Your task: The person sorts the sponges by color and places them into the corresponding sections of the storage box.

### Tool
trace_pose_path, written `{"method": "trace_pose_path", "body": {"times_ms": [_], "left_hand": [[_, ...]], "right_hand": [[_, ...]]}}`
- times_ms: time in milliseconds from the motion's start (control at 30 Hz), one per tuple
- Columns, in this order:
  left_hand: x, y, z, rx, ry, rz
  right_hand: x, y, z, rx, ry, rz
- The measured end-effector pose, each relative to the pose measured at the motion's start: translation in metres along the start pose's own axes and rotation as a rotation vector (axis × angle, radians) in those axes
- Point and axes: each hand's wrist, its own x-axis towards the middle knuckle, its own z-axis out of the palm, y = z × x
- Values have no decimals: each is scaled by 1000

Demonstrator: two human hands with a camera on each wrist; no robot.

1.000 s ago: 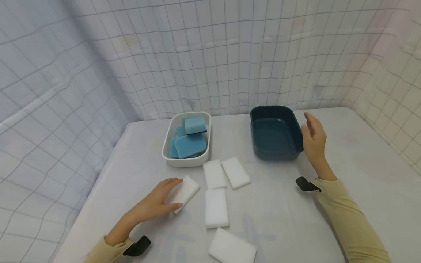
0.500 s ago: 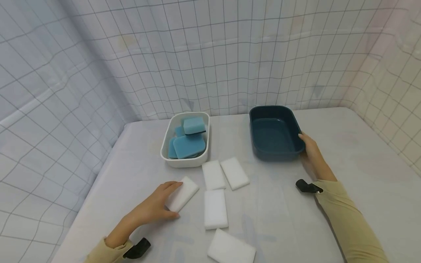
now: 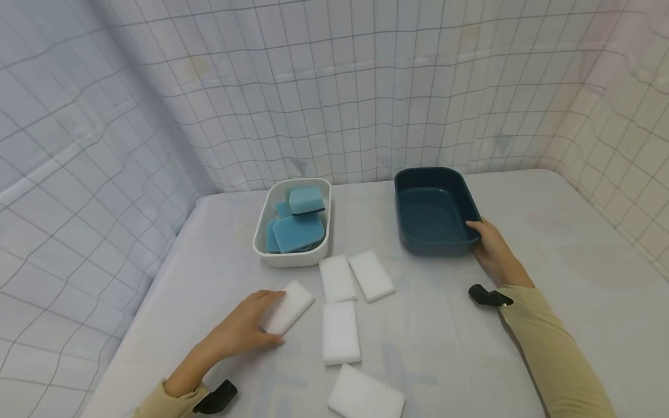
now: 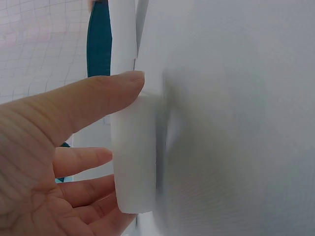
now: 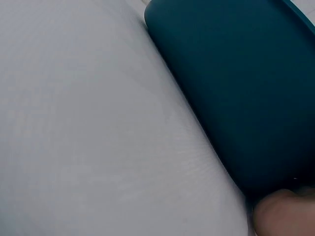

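My left hand [image 3: 237,328] spans a white block sponge [image 3: 291,307] lying on the table, thumb at one edge and fingers at the opposite one. In the left wrist view the thumb touches the top end of that sponge [image 4: 135,162], and the fingertips meet its side and lower end. At the right, my right hand [image 3: 495,252] grips the near right corner of a dark teal bin [image 3: 436,215], the thumb over its rim and the other fingers mostly hidden outside. The right wrist view shows the outer wall of the bin [image 5: 231,88] and one blurred digit.
Several more white sponges lie in the middle, among them a nearest one [image 3: 366,395] and one by the white bin [image 3: 338,278]. That white bin [image 3: 295,259] holds blue sponges [image 3: 299,232]. A gridded curtain [image 3: 355,98] rises behind the table.
My right hand has come down from beside the teal bin and taken hold of its corner. The left thumb has shifted off the sponge's top to its near edge.
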Motion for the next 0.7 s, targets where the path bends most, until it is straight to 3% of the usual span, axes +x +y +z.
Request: {"method": "trace_pose_path", "body": {"times_ms": [33, 700], "left_hand": [[0, 0, -1, 1, 9, 3], [5, 0, -10, -37, 122, 78]], "right_hand": [[-7, -5, 7, -8, 6, 4], [-5, -6, 12, -36, 49, 23]]}}
